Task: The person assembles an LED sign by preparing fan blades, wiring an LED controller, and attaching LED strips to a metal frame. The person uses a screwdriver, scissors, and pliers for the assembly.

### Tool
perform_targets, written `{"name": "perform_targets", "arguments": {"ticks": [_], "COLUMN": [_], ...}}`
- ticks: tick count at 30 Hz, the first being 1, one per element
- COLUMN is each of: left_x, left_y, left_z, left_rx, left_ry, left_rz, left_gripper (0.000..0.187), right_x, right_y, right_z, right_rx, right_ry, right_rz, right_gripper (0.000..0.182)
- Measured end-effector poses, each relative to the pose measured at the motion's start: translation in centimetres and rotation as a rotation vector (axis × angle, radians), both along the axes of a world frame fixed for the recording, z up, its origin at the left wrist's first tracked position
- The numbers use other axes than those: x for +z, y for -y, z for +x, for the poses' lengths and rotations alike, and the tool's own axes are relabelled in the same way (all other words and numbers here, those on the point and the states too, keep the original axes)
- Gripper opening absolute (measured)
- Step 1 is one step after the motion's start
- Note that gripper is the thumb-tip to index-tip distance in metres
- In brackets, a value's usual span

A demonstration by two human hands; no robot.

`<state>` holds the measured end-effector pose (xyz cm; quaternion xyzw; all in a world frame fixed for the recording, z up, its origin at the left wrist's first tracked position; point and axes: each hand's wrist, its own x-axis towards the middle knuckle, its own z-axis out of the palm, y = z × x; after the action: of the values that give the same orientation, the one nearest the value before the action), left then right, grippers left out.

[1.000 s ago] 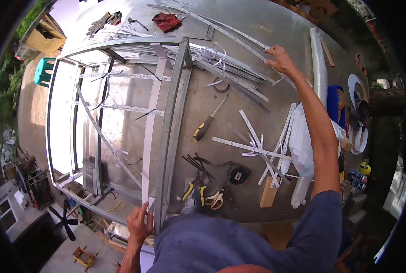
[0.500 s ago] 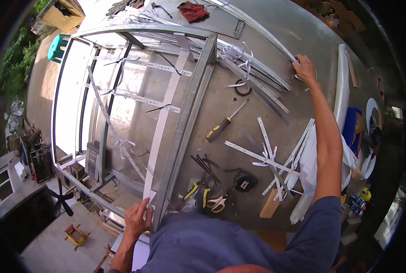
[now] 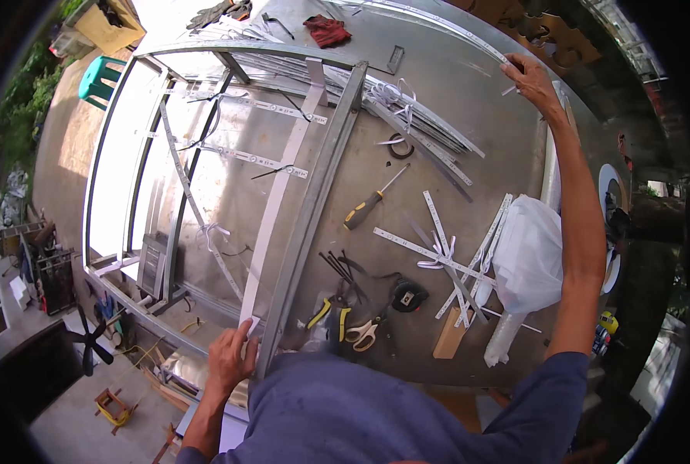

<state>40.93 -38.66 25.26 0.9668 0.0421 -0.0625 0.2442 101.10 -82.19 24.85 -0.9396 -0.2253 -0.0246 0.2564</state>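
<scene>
My right hand (image 3: 532, 80) is stretched far across the metal table (image 3: 476, 139), fingers closed on the end of a long white LED strip (image 3: 437, 27) that runs along the far edge. At the near edge my left hand (image 3: 229, 357) grips the lower end of a flat white strip (image 3: 283, 185) lying in a grey metal frame (image 3: 314, 201). The frame overhangs the table's left side and carries several LED strips tied on with wires.
A yellow-handled screwdriver (image 3: 364, 207), pliers (image 3: 325, 313), scissors (image 3: 360, 334), a tape measure (image 3: 409, 295), a wood block (image 3: 448, 334), loose LED strips (image 3: 453, 255) and a white plastic bag (image 3: 529, 251) lie on the table. A red rag (image 3: 327, 31) sits far off. Strip bundles (image 3: 407, 112) lie beyond the frame.
My right hand has moved farther away and to the right along the long LED strip, up to the table's far edge. My left hand stays on the white strip's near end.
</scene>
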Motion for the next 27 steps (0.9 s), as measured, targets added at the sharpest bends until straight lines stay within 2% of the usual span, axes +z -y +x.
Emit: {"name": "perform_targets", "arguments": {"ticks": [1,5,8,9,15,18,20,22,24,26,27], "left_x": [0.1,-0.1,0.2,-0.1,-0.1,2.5,3.7,5.7,7.0,7.2,7.2], "left_y": [0.0,-0.3,-0.6,-0.7,-1.1,0.6,2.8,5.3,8.6,11.5,13.1], "left_z": [-0.1,-1.2,-1.6,-1.7,-2.5,0.8,4.3,8.5,12.1,15.9,17.4], "left_rx": [0.005,0.014,0.015,0.014,0.067,0.096,0.129,0.023,-0.121,-0.158,-0.129], "left_ry": [0.008,0.098,0.183,0.221,0.369,0.416,0.226,-0.062,-0.154,-0.501,-0.575], "left_rz": [-0.008,-0.04,-0.101,-0.113,-0.332,-0.592,-0.991,-1.491,-1.678,-2.085,-2.193], "left_gripper": [0.043,0.044,0.044,0.044,0.039,0.033,0.035,0.045,0.056,0.066,0.066], "right_x": [2.4,11.6,18.0,20.0,27.9,31.2,32.7,33.7,34.3,34.6,34.8], "right_y": [-0.3,-1.2,-2.1,-1.8,1.5,1.9,2.4,1.9,2.4,1.6,1.6], "right_z": [-0.2,-3.3,-8.8,-10.1,-20.5,-28.0,-32.9,-38.3,-43.1,-48.4,-50.7], "right_rx": [-0.045,-0.01,-0.098,-0.07,-0.102,-0.189,-0.278,-0.307,-0.35,-0.429,-0.452], "right_ry": [0.002,-0.167,-0.234,-0.24,-0.175,-0.181,-0.203,-0.15,-0.133,-0.138,-0.149], "right_rz": [-0.069,0.034,0.167,0.129,0.197,0.207,0.238,0.258,0.282,0.357,0.394], "right_gripper": [0.036,0.033,0.032,0.032,0.031,0.033,0.033,0.032,0.032,0.03,0.03]}}
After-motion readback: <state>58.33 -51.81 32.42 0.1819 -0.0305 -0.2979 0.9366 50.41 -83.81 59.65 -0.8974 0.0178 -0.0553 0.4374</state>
